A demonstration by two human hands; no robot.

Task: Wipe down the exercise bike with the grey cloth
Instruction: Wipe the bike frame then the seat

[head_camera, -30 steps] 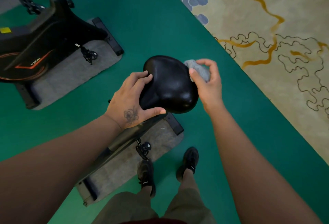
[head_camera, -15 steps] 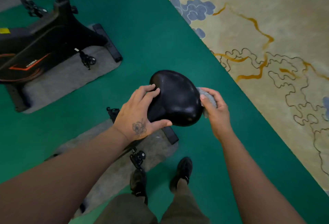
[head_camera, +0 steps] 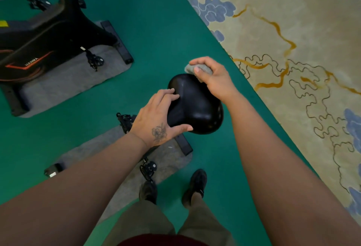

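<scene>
Head view looks straight down at a green floor (head_camera: 166, 31), which runs diagonally and meets a cream carpet (head_camera: 293, 21) with blue clouds and gold lines along its right edge. At the top left corner stands a second exercise bike (head_camera: 45, 36), black with orange stripes, its base on a grey mat (head_camera: 64, 83) lying on the green floor. Nearer the person, a second grey mat (head_camera: 172, 159) lies under the bike being cleaned, of which mainly the black saddle (head_camera: 195, 105) shows, along with a black foot bar (head_camera: 184, 144) and 2 pedals, one (head_camera: 125, 118) left of the saddle and one (head_camera: 148, 167) below it. The saddle sits in the middle of the picture, above the mat's far right corner, glossy and wide at the near end. The left hand (head_camera: 156, 118), with a flower tattoo on its back, holds the saddle's left side, fingers spread and bent over the top edge, thumb stretched along the near rim. The right hand (head_camera: 213, 77) is at the saddle's far end, its fingers curled round the grey cloth (head_camera: 197, 69), which is bunched up and touching the nose of the saddle. Below, 2 black shoes (head_camera: 195, 185) stand on the green floor by the mat's near edge.
</scene>
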